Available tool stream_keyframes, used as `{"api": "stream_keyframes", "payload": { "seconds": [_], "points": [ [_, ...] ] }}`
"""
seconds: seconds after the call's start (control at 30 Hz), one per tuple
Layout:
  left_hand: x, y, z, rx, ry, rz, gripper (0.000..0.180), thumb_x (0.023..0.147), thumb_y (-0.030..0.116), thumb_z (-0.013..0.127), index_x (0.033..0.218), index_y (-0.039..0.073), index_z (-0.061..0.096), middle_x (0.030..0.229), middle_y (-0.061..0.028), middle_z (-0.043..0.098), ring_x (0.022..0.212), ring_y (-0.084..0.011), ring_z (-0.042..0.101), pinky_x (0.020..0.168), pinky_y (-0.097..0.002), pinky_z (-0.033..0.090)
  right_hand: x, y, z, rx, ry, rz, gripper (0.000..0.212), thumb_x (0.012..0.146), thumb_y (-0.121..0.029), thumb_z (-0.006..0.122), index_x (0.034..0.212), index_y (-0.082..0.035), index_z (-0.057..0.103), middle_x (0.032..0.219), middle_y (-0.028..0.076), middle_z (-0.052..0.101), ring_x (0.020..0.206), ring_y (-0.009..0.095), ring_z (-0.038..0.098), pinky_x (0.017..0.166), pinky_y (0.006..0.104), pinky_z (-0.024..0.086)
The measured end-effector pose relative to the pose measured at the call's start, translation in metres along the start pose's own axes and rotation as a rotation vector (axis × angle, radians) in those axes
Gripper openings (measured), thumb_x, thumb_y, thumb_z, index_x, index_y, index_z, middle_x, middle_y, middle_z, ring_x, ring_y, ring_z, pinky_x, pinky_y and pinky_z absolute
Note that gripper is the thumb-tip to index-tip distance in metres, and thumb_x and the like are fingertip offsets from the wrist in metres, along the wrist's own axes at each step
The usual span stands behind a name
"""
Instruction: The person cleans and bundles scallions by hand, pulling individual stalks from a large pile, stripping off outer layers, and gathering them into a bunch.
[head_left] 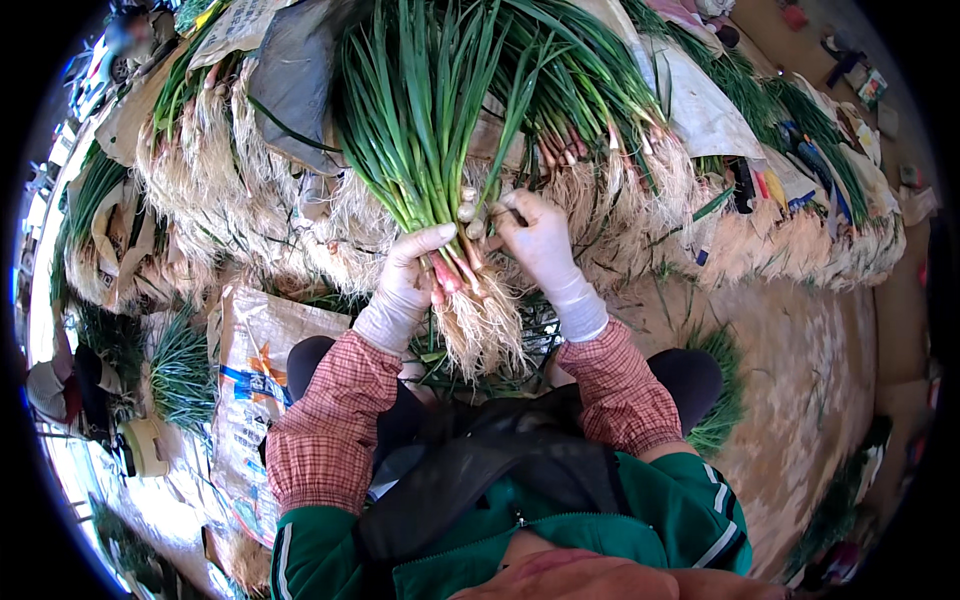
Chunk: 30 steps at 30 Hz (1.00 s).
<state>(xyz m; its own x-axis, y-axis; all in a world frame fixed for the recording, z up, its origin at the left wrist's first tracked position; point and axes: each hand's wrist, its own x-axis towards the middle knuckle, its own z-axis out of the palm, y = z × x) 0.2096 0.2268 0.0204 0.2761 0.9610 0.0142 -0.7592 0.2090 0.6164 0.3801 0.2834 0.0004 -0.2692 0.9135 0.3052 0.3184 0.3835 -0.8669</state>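
Head cam: I see L hand (406,275) gripping onion bunch (428,180) mid-frame; R hand (538,238) narrow by bulbs (467,212), can't tell grip. Bunch gathered, no tie seen; piles (225,185) beyond prob. left.

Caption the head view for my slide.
Left hand gripping green onions, right hand by their bulbs, more bunches piled behind.

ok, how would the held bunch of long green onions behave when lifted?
Probably floppy up top: the thin green leaves curve outward. The stringy pale roots may snag, hanging tangled. Green stalks could spread: the white-gloved left hand grips low.
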Motion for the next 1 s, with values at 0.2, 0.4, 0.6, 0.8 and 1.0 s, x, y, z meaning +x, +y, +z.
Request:
{"api": "stream_keyframes", "payload": {
  "seconds": [0.2,0.4,0.6,0.8,1.0],
  "points": [
    [0.001,0.005,0.010,-0.081,-0.021,0.018,0.026,0.078,0.013,0.063,0.096,0.006,0.047,0.080,-0.0015,0.043,0.079,-0.0132,0.045,0.086,-0.0324,0.041,-0.001,-0.001,0.010,1.204,-0.069,0.390,0.016,0.089,-0.009,0.054,0.075,-0.002,0.056,0.063,-0.002,0.051,0.056,0.009,0.049,0.056,0.0260,0.042],
    [-0.006,0.015,0.014,-0.332,-0.141,0.088,0.025,0.077,0.014,0.064,0.094,0.005,0.047,0.082,-0.0002,0.045,0.079,-0.0123,0.046,0.086,-0.0341,0.039,0.022,0.024,-0.039,0.687,0.027,0.346,0.021,0.090,-0.008,0.052,0.109,-0.001,0.054,0.075,0.000,0.059,0.062,0.007,0.052,0.058,0.0238,0.042],
    [-0.012,0.014,0.028,-0.452,-0.173,0.116,0.028,0.077,0.019,0.064,0.093,0.009,0.043,0.083,0.0010,0.041,0.079,-0.0102,0.042,0.084,-0.0297,0.036,0.028,-0.023,-0.025,0.631,0.075,0.014,0.065,0.082,-0.012,0.059,0.141,-0.003,0.033,0.120,0.010,0.058,0.082,0.013,0.058,0.069,0.0222,0.049],
    [-0.009,0.013,0.022,-0.367,-0.188,0.140,0.030,0.077,0.020,0.064,0.093,0.008,0.042,0.083,0.0006,0.041,0.080,-0.0105,0.043,0.084,-0.0301,0.037,0.017,-0.027,0.008,0.589,-0.018,0.030,0.080,0.081,0.002,0.053,0.150,-0.008,0.014,0.124,0.010,0.051,0.084,0.012,0.055,0.079,0.0238,0.049],
    [-0.009,0.012,0.014,-0.460,-0.175,0.098,0.027,0.078,0.018,0.063,0.093,0.007,0.043,0.084,0.0004,0.041,0.081,-0.0106,0.043,0.083,-0.0308,0.038,0.029,-0.023,-0.001,0.805,-0.205,0.025,0.060,0.084,-0.010,0.063,0.139,-0.008,0.042,0.103,0.002,0.060,0.084,0.010,0.054,0.070,0.0223,0.045]
  ]
}}
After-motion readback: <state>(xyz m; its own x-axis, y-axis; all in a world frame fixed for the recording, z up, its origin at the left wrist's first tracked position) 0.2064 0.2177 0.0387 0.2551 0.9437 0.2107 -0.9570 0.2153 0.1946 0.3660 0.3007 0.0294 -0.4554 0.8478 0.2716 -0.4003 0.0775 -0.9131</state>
